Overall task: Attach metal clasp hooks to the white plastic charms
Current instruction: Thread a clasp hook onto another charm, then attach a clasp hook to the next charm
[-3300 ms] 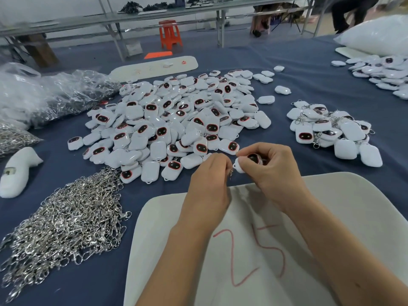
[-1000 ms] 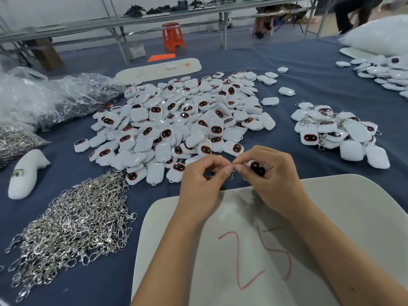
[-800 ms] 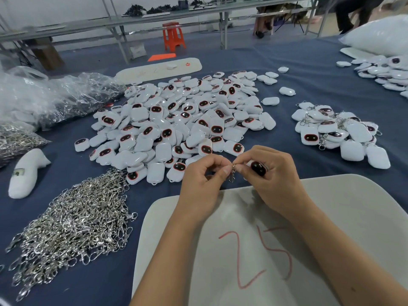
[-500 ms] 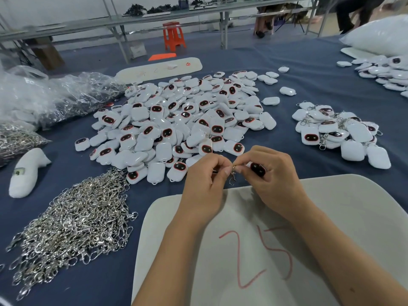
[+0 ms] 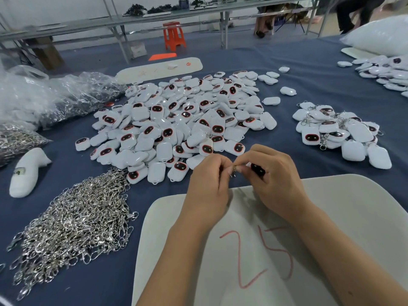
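Observation:
My right hand (image 5: pixel 272 173) grips a white charm (image 5: pixel 257 169) whose dark face shows between the fingers. My left hand (image 5: pixel 208 184) pinches a small metal clasp hook (image 5: pixel 233 173) right at the charm's edge, fingertips of both hands meeting. A big heap of loose white charms (image 5: pixel 183 122) with red-ringed dark faces lies just beyond my hands. A pile of silver clasp hooks (image 5: pixel 72 226) lies to the left. A smaller group of charms with hooks on them (image 5: pixel 340 131) lies to the right.
A white board (image 5: pixel 331 217) marked "25" in red lies under my forearms on the blue cloth (image 5: pixel 309 89). Plastic bags of hooks (image 5: pixel 55 100) sit far left, a white foam piece (image 5: pixel 28 171) beside them. More charms (image 5: pixel 386 74) lie far right, a long white board (image 5: pixel 161 69) behind the heap.
My hands have stayed together at the same spot above the board's far edge. The fingers have shifted slightly around the hook and charm.

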The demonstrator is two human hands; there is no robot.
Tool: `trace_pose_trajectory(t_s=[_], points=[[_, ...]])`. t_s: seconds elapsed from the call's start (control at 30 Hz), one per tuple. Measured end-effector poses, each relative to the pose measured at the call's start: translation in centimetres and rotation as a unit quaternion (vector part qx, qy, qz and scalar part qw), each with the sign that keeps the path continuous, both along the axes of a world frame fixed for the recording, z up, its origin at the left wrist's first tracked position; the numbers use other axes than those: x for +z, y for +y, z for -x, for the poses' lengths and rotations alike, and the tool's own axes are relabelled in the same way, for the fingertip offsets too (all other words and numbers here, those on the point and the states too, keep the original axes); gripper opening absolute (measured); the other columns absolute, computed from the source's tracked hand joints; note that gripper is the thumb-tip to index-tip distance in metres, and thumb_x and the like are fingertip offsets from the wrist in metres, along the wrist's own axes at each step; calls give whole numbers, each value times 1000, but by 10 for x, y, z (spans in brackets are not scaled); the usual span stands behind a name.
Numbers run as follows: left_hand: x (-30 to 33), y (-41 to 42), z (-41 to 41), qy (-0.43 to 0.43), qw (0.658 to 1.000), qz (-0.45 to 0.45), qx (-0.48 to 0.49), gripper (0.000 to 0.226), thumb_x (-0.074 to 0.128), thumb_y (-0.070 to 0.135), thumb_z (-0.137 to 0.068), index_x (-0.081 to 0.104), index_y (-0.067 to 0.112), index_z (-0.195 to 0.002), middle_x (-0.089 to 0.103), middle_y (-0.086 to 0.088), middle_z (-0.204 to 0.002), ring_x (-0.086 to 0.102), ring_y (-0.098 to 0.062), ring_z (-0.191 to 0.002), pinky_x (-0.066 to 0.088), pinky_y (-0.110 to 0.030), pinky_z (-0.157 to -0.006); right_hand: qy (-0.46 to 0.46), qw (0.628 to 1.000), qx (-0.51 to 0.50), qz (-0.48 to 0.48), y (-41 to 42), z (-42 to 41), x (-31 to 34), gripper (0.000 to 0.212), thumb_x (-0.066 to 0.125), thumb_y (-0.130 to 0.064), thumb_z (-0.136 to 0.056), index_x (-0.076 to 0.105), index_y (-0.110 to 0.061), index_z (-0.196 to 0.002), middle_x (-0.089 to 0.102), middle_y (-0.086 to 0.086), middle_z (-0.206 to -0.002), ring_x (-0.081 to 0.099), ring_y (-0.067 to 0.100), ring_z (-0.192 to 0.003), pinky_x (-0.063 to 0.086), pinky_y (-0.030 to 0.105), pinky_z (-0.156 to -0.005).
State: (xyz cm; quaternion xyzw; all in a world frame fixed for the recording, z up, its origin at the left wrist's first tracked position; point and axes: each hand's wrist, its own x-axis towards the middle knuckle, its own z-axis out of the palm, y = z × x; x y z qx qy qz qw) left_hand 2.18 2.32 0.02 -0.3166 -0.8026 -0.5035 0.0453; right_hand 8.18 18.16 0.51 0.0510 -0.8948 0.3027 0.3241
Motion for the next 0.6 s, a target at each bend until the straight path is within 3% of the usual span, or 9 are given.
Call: trace_pose_trajectory(t_s=[0.13,0.3,0.5,0.6], points=[[-2,3,-4,-1,1000,-26,0,13,50,14,-100,55,17,-89,61,5,-86,58,-20,-81,49,-43,-73,-10,998,5,55,-2,1,1,12,78,-7,-92,76,-18,-89,59,-19,-81,58,13,-72,46,29,-67],[-2,5,-4,-14,999,-44,9,18,50,5,-100,56,18,-89,61,5,-85,59,-20,-79,47,-39,-72,-8,999,-4,50,-5,-1,2,11,76,-5,-93,73,-14,-87,57,-19,-81,56,10,-72,41,23,-68],[2,1,-1,27,999,-21,0,15,54,9,-101,61,15,-89,64,3,-85,60,-18,-80,48,-36,-73,22,999,-31,12,-6,-3,2,9,74,-9,-95,72,-15,-89,52,-16,-84,49,11,-65,45,34,-61],[4,-1,0,63,998,8,-2,17,57,8,-100,58,17,-86,59,7,-81,54,-13,-77,43,-28,-69,26,999,-33,-1,-6,-2,1,9,74,-7,-95,71,-14,-89,51,-15,-85,47,11,-66,46,40,-59]])
